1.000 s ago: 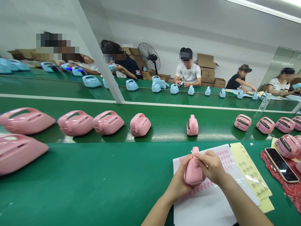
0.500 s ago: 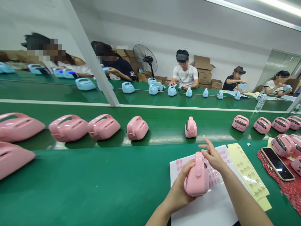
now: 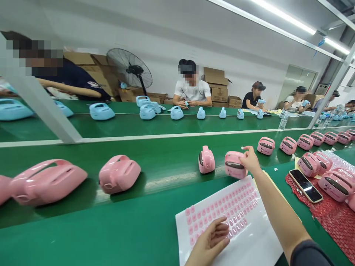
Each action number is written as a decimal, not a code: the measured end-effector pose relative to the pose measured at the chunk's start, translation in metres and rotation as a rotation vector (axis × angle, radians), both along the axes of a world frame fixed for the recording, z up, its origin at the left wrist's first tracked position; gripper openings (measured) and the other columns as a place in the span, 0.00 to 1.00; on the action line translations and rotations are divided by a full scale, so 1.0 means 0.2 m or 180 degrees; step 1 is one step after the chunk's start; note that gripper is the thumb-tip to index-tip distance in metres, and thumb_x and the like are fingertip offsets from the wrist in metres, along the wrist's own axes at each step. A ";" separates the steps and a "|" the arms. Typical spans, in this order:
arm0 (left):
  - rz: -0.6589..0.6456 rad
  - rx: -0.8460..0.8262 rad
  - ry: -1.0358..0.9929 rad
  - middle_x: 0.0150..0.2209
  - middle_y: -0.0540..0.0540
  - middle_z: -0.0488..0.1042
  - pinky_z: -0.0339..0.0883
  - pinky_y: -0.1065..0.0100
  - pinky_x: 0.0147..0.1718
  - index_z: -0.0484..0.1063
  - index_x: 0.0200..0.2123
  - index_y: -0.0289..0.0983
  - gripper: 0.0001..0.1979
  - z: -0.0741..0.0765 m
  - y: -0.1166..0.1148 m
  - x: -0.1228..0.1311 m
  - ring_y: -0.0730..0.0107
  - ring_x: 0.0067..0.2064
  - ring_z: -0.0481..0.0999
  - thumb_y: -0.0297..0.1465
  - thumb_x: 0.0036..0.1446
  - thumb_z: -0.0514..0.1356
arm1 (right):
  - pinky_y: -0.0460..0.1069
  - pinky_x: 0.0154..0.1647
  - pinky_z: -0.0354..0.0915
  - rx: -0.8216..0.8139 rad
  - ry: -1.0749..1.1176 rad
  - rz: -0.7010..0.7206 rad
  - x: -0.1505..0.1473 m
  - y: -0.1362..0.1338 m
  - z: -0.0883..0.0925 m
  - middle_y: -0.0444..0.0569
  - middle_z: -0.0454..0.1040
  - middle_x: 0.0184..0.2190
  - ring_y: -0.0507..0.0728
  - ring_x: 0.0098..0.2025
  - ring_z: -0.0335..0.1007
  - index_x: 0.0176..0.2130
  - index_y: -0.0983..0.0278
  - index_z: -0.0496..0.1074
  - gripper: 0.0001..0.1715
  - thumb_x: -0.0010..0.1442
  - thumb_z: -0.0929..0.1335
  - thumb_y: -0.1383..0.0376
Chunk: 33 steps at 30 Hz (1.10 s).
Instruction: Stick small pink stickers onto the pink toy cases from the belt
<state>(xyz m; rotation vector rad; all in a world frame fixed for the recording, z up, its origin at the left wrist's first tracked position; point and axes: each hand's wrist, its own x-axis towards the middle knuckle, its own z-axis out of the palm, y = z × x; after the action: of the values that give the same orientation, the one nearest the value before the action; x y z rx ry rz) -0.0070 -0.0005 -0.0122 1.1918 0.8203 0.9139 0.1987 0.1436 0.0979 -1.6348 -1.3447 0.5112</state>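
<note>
My right hand reaches forward and grips the right end of a pink handled device with a dark front panel, over the near edge of the green conveyor. A small white bit shows at its index finger. My left hand holds nothing; its fingers are loosely bent, with the thumb apart. Below it lies a white sheet with rows of small pink oval stickers. Left of the held device stands another pink device, turned end-on.
More pink devices stand on the belt to the left and right. A phone lies on red bubble wrap. Across the line, several co-workers sit behind blue devices. A slanted white post rises at left.
My right hand has taken the pink device forward to the belt, and my left hand has let go of it. The view has shifted right, and more of the sticker sheet shows.
</note>
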 end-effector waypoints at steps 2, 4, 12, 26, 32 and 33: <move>0.0046 0.0047 0.0054 0.35 0.44 0.75 0.67 0.60 0.43 0.72 0.41 0.43 0.20 0.00 -0.01 0.00 0.60 0.41 0.74 0.41 0.43 0.66 | 0.46 0.30 0.59 -0.0026 0.0040 -0.0141 0.01 0.14 0.00 0.36 0.63 0.21 0.53 0.29 0.65 0.45 0.63 0.59 0.25 0.43 0.62 0.71; 0.0059 0.0073 0.0071 0.36 0.44 0.75 0.68 0.60 0.42 0.72 0.41 0.42 0.21 0.00 -0.03 0.00 0.60 0.40 0.74 0.42 0.43 0.65 | 0.46 0.33 0.60 -0.0098 0.0086 -0.0225 0.01 0.26 -0.01 0.40 0.66 0.25 0.54 0.33 0.67 0.48 0.65 0.58 0.28 0.45 0.61 0.72; -0.0043 0.0034 0.0030 0.37 0.43 0.73 0.66 0.58 0.43 0.72 0.42 0.42 0.22 -0.05 -0.03 0.00 0.60 0.40 0.73 0.44 0.42 0.65 | 0.54 0.45 0.59 -0.0319 -0.0079 -0.0574 -0.01 0.37 -0.04 0.65 0.64 0.47 0.64 0.49 0.63 0.58 0.73 0.48 0.40 0.48 0.63 0.72; 0.0747 -0.0686 -0.0636 0.35 0.45 0.74 0.68 0.59 0.38 0.71 0.40 0.42 0.23 0.07 -0.01 -0.02 0.61 0.37 0.76 0.42 0.39 0.67 | 0.49 0.33 0.62 -0.0279 0.0438 0.0868 -0.60 0.06 0.01 0.40 0.70 0.25 0.55 0.30 0.68 0.51 0.63 0.56 0.32 0.45 0.66 0.70; 0.0721 -0.0376 -0.1747 0.52 0.44 0.70 0.60 0.50 0.51 0.67 0.49 0.47 0.39 0.12 -0.02 -0.10 0.45 0.57 0.61 0.49 0.29 0.68 | 0.42 0.20 0.52 -0.1357 0.3096 0.1884 -0.45 -0.35 0.06 0.35 0.67 0.18 0.46 0.17 0.57 0.40 0.63 0.59 0.29 0.36 0.71 0.65; 0.0682 -0.0379 -0.1815 0.53 0.45 0.69 0.58 0.49 0.54 0.65 0.51 0.47 0.42 0.11 -0.03 -0.12 0.44 0.59 0.58 0.49 0.29 0.68 | 0.42 0.19 0.50 -0.1507 0.3278 0.1908 -0.43 -0.42 0.04 0.36 0.68 0.18 0.45 0.16 0.55 0.38 0.63 0.60 0.28 0.36 0.71 0.65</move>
<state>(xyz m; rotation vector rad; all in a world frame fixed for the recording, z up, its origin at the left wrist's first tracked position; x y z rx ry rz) -0.0305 -0.0059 0.0099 0.6890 0.5310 1.2835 0.1127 0.0598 0.1059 -0.9550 -0.8883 1.8387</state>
